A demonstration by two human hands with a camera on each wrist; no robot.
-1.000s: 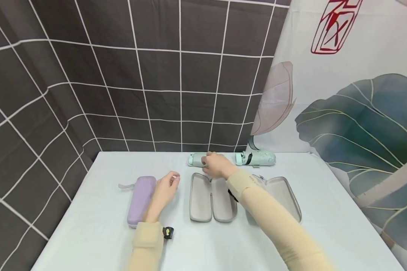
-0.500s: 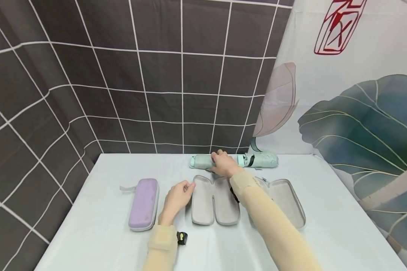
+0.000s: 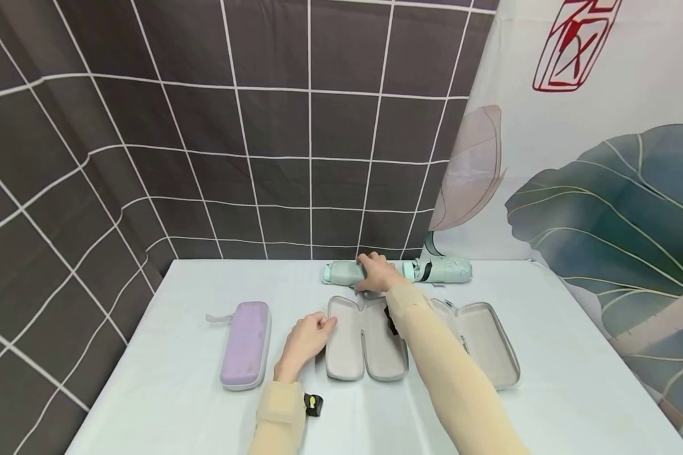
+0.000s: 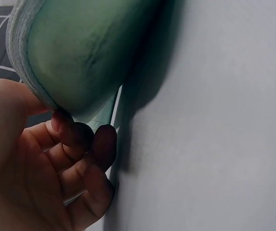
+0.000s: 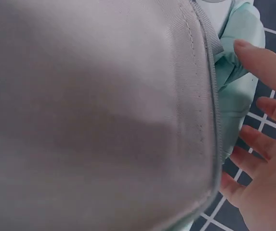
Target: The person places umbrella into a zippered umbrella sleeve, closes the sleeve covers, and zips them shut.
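Observation:
An open zip case (image 3: 344, 341) with grey lining lies mid-table, both halves facing up. Its green outer shell (image 4: 80, 53) fills the top of the left wrist view. My left hand (image 3: 307, 341) pinches the left half's rim, thumb and fingertips at the corner. Behind the case lies a folded mint-green umbrella (image 3: 343, 273). Over its right part is my right hand (image 3: 378, 275); in the right wrist view the thumb touches the mint fabric (image 5: 241, 94) and the other fingers extend loosely along the far edge.
A closed purple case (image 3: 246, 344) with a wrist strap lies left of my left hand. A second folded umbrella (image 3: 446, 270) is at the back right. Another open grey-lined case (image 3: 489, 341) lies right, partly hidden by my right forearm. Grid-patterned cloth (image 3: 273, 170) hangs behind the table.
My left hand has moved right, from beside the purple case to the left rim of the open case. My right hand has shifted slightly right over the umbrella, which stays in place.

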